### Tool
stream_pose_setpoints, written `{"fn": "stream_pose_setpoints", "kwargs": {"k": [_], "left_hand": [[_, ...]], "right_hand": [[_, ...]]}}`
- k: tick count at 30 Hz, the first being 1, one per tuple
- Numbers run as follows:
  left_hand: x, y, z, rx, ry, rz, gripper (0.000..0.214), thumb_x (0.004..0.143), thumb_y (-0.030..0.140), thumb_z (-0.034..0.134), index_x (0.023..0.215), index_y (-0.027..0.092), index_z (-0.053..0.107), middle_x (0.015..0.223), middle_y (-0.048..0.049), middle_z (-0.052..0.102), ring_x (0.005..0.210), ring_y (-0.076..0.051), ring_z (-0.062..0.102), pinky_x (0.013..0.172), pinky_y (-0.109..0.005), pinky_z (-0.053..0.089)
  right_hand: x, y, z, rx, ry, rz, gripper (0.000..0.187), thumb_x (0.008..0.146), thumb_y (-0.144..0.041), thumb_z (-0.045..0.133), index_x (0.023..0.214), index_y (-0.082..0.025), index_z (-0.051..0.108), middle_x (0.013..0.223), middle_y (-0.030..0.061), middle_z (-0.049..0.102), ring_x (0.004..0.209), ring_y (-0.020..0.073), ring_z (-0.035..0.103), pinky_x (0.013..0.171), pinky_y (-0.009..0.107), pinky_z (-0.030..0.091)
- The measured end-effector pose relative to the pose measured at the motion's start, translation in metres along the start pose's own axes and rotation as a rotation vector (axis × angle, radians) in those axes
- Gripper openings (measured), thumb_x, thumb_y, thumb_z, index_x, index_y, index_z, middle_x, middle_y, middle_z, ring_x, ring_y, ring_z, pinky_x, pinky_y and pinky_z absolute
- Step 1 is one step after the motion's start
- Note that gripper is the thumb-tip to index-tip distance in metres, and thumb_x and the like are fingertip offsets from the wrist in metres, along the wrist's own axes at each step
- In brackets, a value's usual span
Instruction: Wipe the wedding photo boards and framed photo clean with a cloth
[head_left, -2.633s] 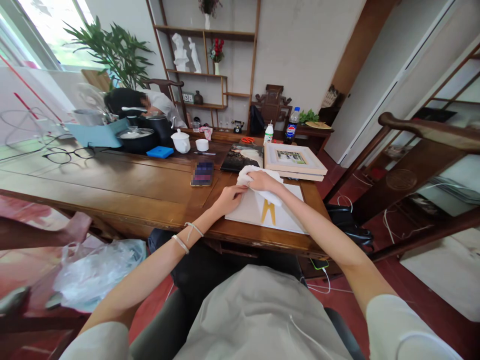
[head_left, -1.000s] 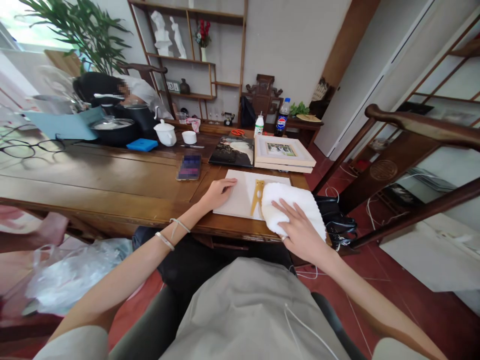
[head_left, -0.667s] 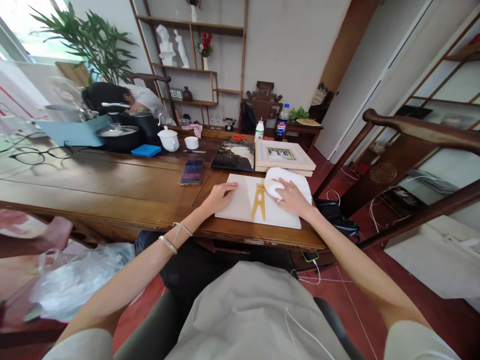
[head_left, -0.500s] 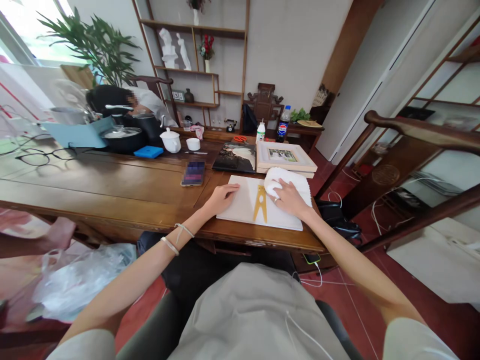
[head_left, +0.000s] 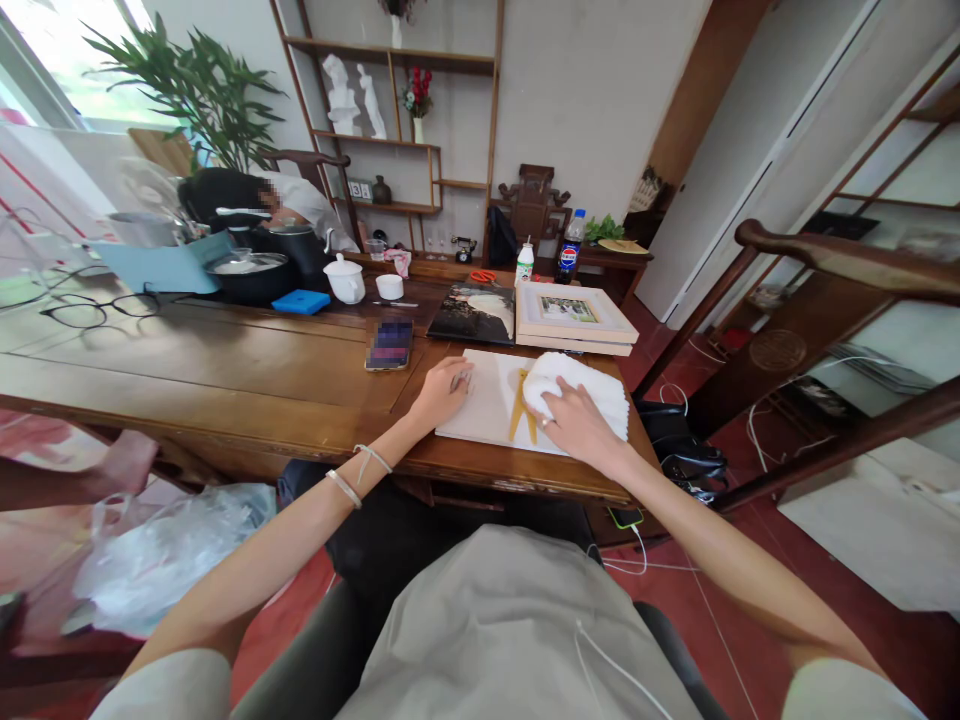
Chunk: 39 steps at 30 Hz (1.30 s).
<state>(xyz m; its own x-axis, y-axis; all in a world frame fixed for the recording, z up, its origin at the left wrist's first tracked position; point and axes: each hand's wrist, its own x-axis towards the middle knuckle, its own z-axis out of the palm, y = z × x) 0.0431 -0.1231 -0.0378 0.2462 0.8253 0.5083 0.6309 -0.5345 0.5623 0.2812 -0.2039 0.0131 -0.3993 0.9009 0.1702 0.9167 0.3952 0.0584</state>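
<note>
My right hand (head_left: 581, 420) presses a bunched white cloth (head_left: 577, 375) against a flat white album-like board (head_left: 487, 400) at the table's front edge. Its fingers are bent into the cloth, which covers the board's right part. A gold, A-shaped mark (head_left: 519, 405) lies on the board's face, partly hidden by the cloth and fingers. On the board's upper left edge rests my left hand (head_left: 442, 388), fingers stretched out and lying over the edge. Its fingertips are partly hard to make out.
Behind the board lie a dark photo album (head_left: 472, 312) and stacked framed boxes (head_left: 574, 315). A phone (head_left: 389, 345) lies to the left. Farther back stand a white teapot (head_left: 345, 280), a cup (head_left: 389, 287), a cola bottle (head_left: 571, 245) and a small white bottle (head_left: 524, 262). Scissors (head_left: 482, 276) lie nearby.
My right hand and the cloth have slid down and slightly left, covering more of the gold mark and the board's lower right. My left hand has shifted slightly up the edge.
</note>
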Motion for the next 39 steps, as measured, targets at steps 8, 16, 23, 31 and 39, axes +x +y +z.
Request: {"fn": "stream_pose_setpoints", "kwargs": {"k": [8,16,23,31,39], "left_hand": [[0.002,-0.012,-0.01,-0.147,0.111,-0.303,0.032,0.08,0.012,0.035,0.101,0.017,0.059,0.094,-0.0061,0.071,0.09,-0.019,0.065,0.085,-0.033,0.047],[-0.014,-0.016,-0.033,-0.421,-0.119,-0.431,0.038,0.084,0.027,0.043,0.119,0.016,0.05,0.113,-0.0109,0.066,0.106,-0.022,0.061,0.092,-0.037,0.045],[-0.017,0.019,-0.038,-0.532,-0.181,-0.582,0.047,0.082,0.034,0.053,0.126,0.019,0.046,0.112,-0.009,0.066,0.112,-0.022,0.057,0.099,-0.036,0.04],[0.004,0.013,-0.047,-0.815,-0.185,-0.844,0.036,0.082,0.037,0.047,0.113,0.02,0.056,0.093,-0.0101,0.07,0.095,-0.023,0.066,0.083,-0.038,0.051],[-0.012,0.057,-0.074,-0.963,-0.046,-0.727,0.045,0.087,0.036,0.045,0.13,0.022,0.044,0.111,-0.012,0.064,0.109,-0.025,0.06,0.078,-0.037,0.054]], "right_hand": [[0.085,-0.063,0.008,0.017,0.006,-0.175,0.027,0.082,-0.021,0.049,0.104,-0.017,0.064,0.128,0.0159,0.054,0.117,0.0359,0.043,0.093,0.058,0.034],[-0.01,-0.052,-0.025,0.191,-0.061,-0.596,0.02,0.08,-0.018,0.053,0.092,-0.015,0.067,0.129,0.0145,0.055,0.128,0.0282,0.04,0.103,0.045,0.031],[-0.037,0.037,-0.029,0.181,0.052,-0.123,0.023,0.079,-0.009,0.045,0.089,-0.016,0.065,0.115,0.0146,0.063,0.112,0.029,0.054,0.092,0.045,0.044],[-0.037,-0.001,0.013,0.165,0.219,-0.166,0.031,0.088,-0.039,0.052,0.069,-0.018,0.066,0.144,0.0058,0.041,0.137,0.0355,0.024,0.107,0.065,0.017],[-0.025,-0.03,0.006,0.116,0.316,-0.175,0.013,0.076,-0.028,0.065,0.069,-0.017,0.069,0.151,0.0068,0.027,0.138,0.0364,0.018,0.11,0.059,0.018]]}}
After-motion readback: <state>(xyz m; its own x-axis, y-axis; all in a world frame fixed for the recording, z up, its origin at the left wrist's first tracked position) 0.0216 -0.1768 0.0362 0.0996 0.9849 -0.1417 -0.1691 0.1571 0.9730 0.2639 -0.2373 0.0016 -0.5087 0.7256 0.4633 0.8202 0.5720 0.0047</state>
